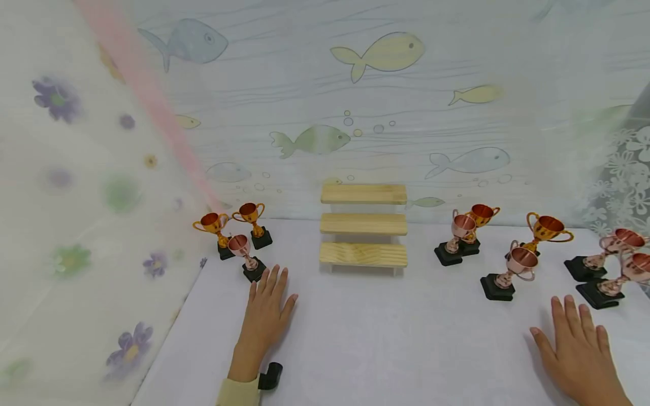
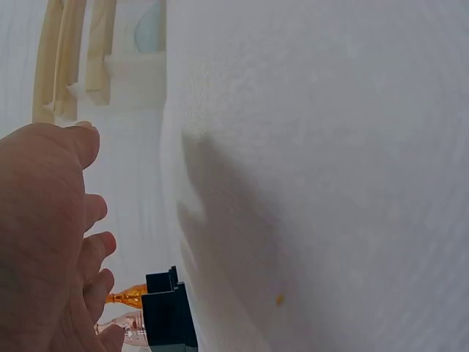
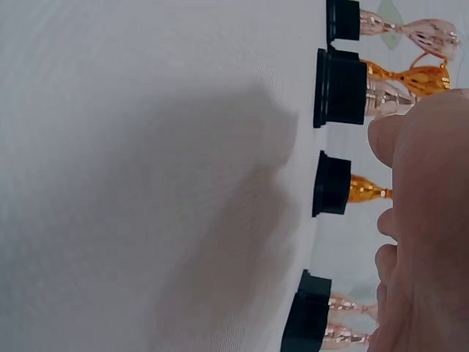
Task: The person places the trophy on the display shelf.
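Observation:
My left hand point(image 1: 265, 316) hovers palm down over the white table with its fingers straight and holds nothing. Its fingertips are near the black base of a rose-gold trophy cup point(image 1: 240, 246). Behind that cup stand two gold trophy cups, one on the left point(image 1: 210, 222) and one on the right point(image 1: 250, 213). Also palm down, fingers spread, my right hand point(image 1: 579, 352) is empty above the table. Nearest to it are two rose-gold trophies at the right edge, one in front point(image 1: 611, 286) and one behind point(image 1: 593, 263). Another rose-gold trophy point(image 1: 520, 261) stands further left.
A three-step wooden stand point(image 1: 363, 255) is at the back middle of the table point(image 1: 386, 338). Right of it are a rose-gold trophy point(image 1: 463, 226) and two gold trophies, one left point(image 1: 482, 213), one right point(image 1: 548, 228). A fish-printed curtain point(image 1: 284, 96) hangs behind.

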A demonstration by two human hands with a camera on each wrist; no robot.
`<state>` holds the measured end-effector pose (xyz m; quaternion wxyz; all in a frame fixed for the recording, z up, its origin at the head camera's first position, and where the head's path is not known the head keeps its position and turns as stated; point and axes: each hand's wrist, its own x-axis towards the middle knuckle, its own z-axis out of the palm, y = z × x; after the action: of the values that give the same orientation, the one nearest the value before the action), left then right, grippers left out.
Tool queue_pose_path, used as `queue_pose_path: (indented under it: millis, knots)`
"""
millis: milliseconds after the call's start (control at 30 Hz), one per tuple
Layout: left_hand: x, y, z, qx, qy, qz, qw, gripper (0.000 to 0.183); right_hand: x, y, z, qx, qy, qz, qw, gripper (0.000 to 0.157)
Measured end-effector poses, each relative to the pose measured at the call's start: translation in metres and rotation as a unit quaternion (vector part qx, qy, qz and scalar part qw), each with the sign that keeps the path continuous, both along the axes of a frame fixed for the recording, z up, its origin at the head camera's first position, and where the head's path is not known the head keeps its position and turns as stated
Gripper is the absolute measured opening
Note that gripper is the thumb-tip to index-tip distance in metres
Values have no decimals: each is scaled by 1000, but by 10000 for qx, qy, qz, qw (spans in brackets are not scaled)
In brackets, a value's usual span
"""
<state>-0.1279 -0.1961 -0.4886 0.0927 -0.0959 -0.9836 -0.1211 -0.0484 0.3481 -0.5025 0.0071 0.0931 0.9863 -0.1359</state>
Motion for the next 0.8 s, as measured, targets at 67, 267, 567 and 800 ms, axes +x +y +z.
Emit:
queue_pose_path:
  millis: [67,267,567,800]
  knots:
    - [0,0,0,-6,-37,6,10000,65,1,0,1,3,7,-15,10000,91]
    - [-1,-3,1,231,-121,7,9997,62,0,1,2,-57,76,12,10000,100]
    - [-13,-2,1,1457,-386,-371,9879,58,-17,8,9,-931,467,248,9943,92]
    - [-25,8,0,2512,-262,-488,9663,52,-34,0,32,-1672,624,-314,9834,89]
